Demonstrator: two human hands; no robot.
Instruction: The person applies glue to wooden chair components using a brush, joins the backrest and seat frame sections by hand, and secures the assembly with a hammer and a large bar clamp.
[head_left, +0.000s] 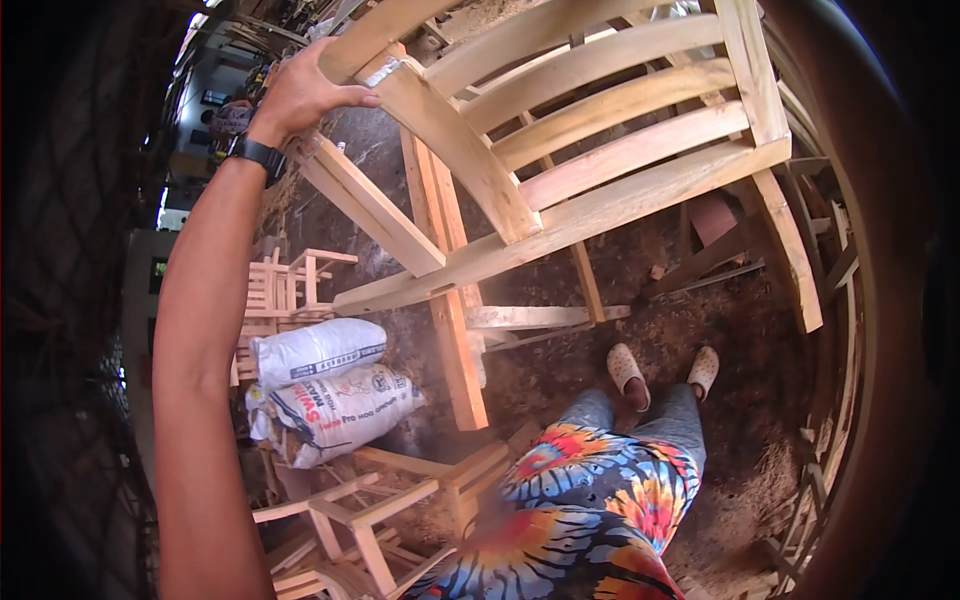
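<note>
My left hand (303,93) is closed round the corner of an unpainted wooden chair frame (610,190) at the top left. Its thumb lies along the rail, and the fingers are partly hidden behind the wood. Beside the thumb, a pale whitish wrap or smear (381,71) shows at a joint. Several curved slats (625,110) run across the frame, between a side rail and an upright at the right. Beneath the frame stand orange-brown timber supports (458,360). My right hand does not show.
Two printed white sacks, one (345,410) below the other (320,352), lie at the left. Small wooden chair frames (365,530) stand at lower left, more (285,285) farther back. Lumber (835,440) lines the right side. Sawdust covers parts of the dark floor (560,370).
</note>
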